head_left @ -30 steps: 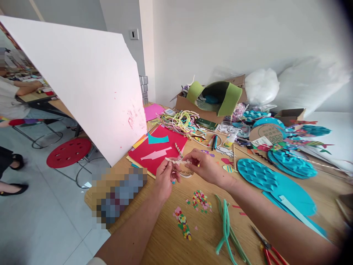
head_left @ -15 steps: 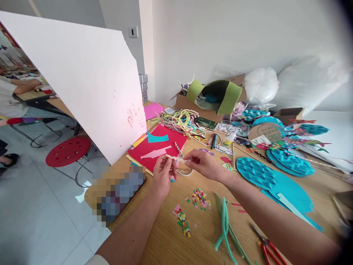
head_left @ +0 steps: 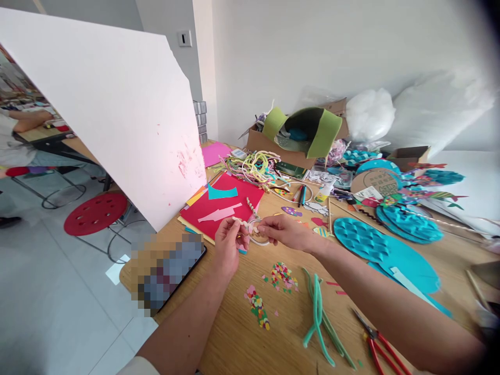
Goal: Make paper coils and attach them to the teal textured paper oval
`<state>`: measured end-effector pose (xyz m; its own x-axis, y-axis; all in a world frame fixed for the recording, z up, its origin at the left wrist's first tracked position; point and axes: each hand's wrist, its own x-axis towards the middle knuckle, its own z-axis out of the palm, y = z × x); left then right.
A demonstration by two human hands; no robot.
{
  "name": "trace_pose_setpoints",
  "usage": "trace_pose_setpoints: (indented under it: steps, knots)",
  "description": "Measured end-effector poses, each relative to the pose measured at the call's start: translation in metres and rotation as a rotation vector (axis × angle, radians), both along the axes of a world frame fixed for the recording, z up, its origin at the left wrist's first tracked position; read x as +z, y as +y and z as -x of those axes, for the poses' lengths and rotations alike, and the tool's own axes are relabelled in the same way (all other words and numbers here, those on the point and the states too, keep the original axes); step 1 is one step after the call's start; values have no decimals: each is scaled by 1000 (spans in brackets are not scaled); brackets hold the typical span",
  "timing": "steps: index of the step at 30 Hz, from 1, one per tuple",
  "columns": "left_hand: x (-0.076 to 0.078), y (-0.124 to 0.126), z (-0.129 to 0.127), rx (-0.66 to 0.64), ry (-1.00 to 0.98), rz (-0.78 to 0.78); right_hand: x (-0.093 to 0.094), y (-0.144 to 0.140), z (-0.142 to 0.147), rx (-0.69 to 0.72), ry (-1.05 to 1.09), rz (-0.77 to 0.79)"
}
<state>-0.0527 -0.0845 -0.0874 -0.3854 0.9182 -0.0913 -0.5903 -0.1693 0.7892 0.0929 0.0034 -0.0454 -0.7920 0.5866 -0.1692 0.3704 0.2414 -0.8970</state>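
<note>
A short cream twisted strip (head_left: 245, 223) is held level above the wooden table (head_left: 242, 338), pinched at its 2 ends. The left hand (head_left: 227, 245) closes thumb and forefinger on the strip's left end; the right hand (head_left: 283, 232) closes its fingertips on the right end, so both grips are clamped on the same piece with no gap showing. Just beneath the grip, a small white ring (head_left: 259, 233) lies on the table, partly hidden by the fingers. Beyond the grip lies a red paper sheet (head_left: 222, 205) carrying a teal cut-out (head_left: 222, 192) and a pink one. Nearer the wearer than the grip are 2 heaps of coloured paper bits (head_left: 283, 275), then green pipe cleaners (head_left: 318, 317) and red-handled pliers (head_left: 377, 344) to its right. Left of the grip, a white board (head_left: 105, 114) leans over the table edge. Far right of the grip lie teal scaled shapes (head_left: 363, 239).
</note>
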Motion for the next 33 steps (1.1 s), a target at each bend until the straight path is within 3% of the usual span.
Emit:
trace_pose_setpoints:
  steps: [6,10,12,17,21,24,29,33]
  knots:
    - [-1,1,-2,24,-7,35,5,-5,2,69,-65,114]
    - [0,1,-1,7,-69,25,11,-9,-3,-2,-71,42]
    - [1,0,0,-48,-109,5,13,-11,-7,-68,-47,-6]
    - [-1,-6,-12,-348,-78,-71,14,-28,-18,-176,36,6]
    - [-2,-11,-25,-383,-94,-95,6,-49,-31,-172,63,29]
    - [1,-16,-31,-428,-102,-81,0,-64,-40,-199,93,133]
    - [13,-22,-41,-532,-105,-54,-2,-85,-50,-288,188,338]
    - [26,-26,-49,-590,-114,-59,3,-92,-58,-379,276,370]
